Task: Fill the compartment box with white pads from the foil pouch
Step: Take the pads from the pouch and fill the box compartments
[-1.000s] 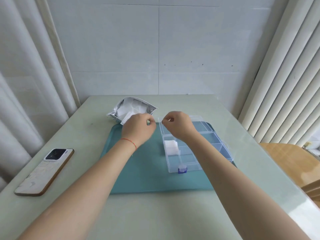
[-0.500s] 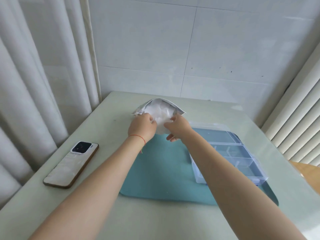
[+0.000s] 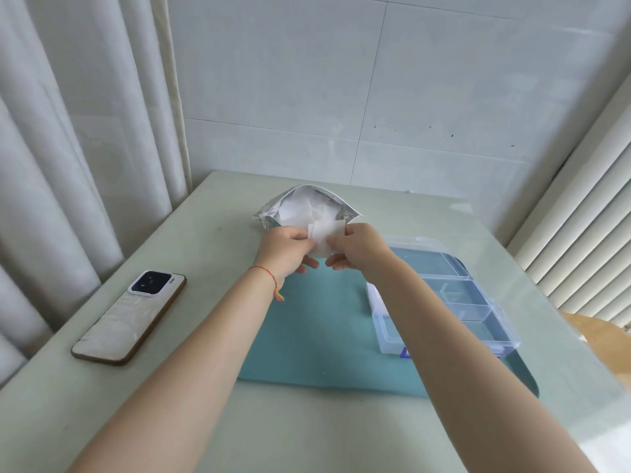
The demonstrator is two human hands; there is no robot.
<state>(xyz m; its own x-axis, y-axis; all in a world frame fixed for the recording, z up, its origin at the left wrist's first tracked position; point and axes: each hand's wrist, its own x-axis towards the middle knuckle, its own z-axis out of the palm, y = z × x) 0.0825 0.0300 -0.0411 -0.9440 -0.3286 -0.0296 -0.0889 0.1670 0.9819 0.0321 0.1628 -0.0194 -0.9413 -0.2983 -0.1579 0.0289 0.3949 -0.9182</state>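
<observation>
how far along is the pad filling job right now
Done: little shows, only something white at the clear plastic compartment box's left edge. In hand: left hand and right hand pinch a white square pad by the open silver foil pouch. Left: the visible compartments look empty.

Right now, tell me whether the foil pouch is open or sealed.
Open. The foil pouch gapes at its mouth, white pads showing inside, while both hands pinch one pad in front of it.

Both forearms stretched forward, left hand [image 3: 286, 245] and right hand [image 3: 358, 246] close together, fingers curled (pinching)
</observation>
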